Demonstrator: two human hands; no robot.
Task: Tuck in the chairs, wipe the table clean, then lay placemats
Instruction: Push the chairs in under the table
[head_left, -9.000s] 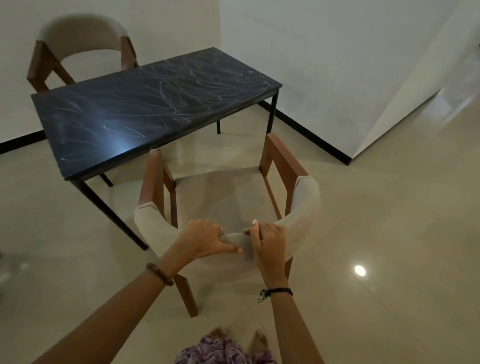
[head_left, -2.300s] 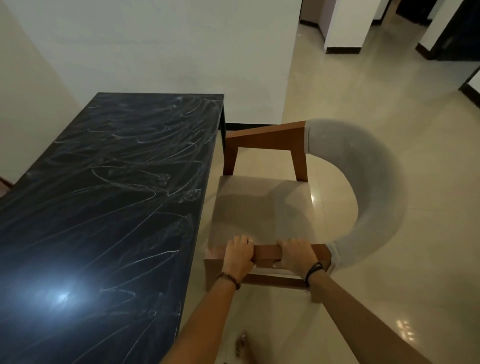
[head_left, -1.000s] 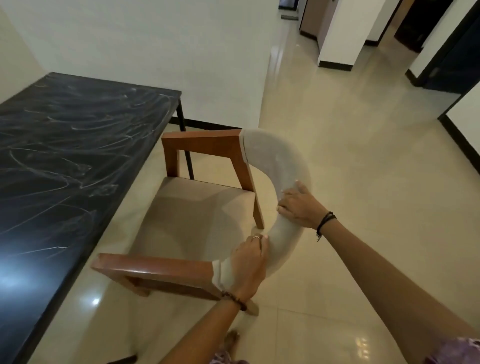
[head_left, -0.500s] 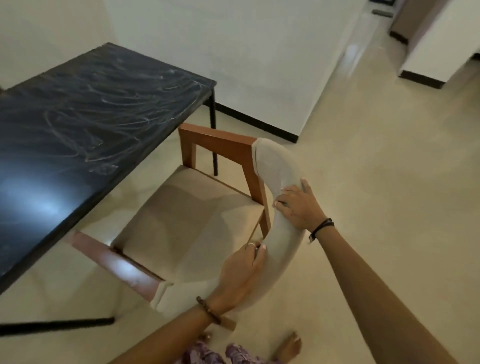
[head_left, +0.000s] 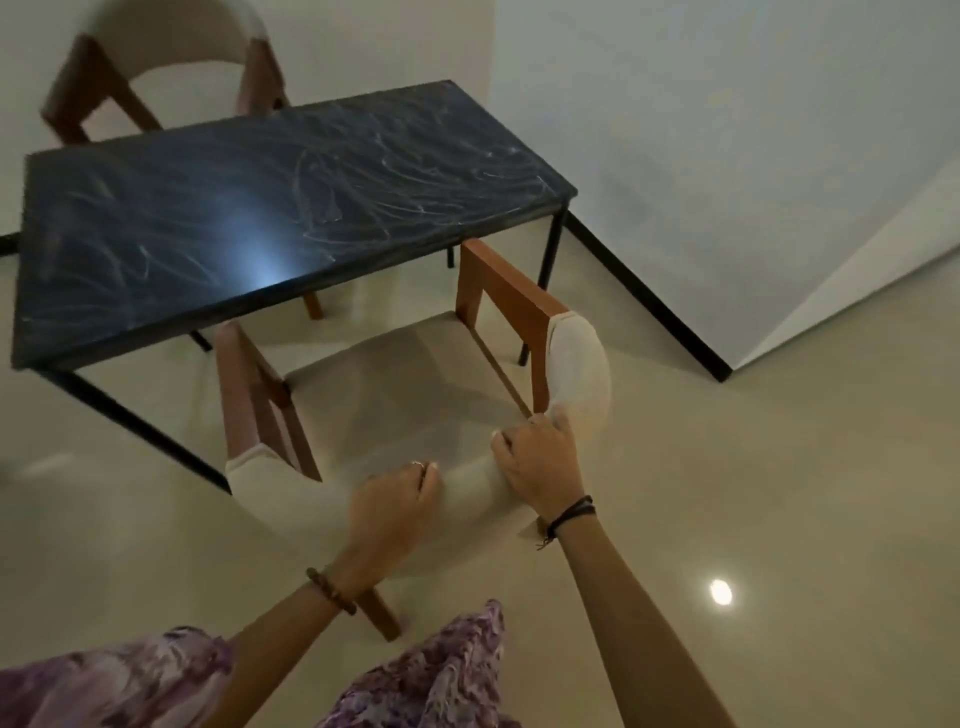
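Two hands, left (head_left: 393, 506), right (head_left: 540, 465), gripping near chair's backrest (head_left: 579, 364), two chairs, one table (head_left: 249, 218)

The table (head_left: 291, 208) is taken as the landmark. A near chair (head_left: 395, 395) is placed at its near long side, with the seat front just short of the table edge and the curved backrest turned away from the table. The left hand (head_left: 389, 512) and the right hand (head_left: 537, 465) are laid side by side on that backrest. A second chair (head_left: 156, 78) is set behind the table's far side, toward its left end.
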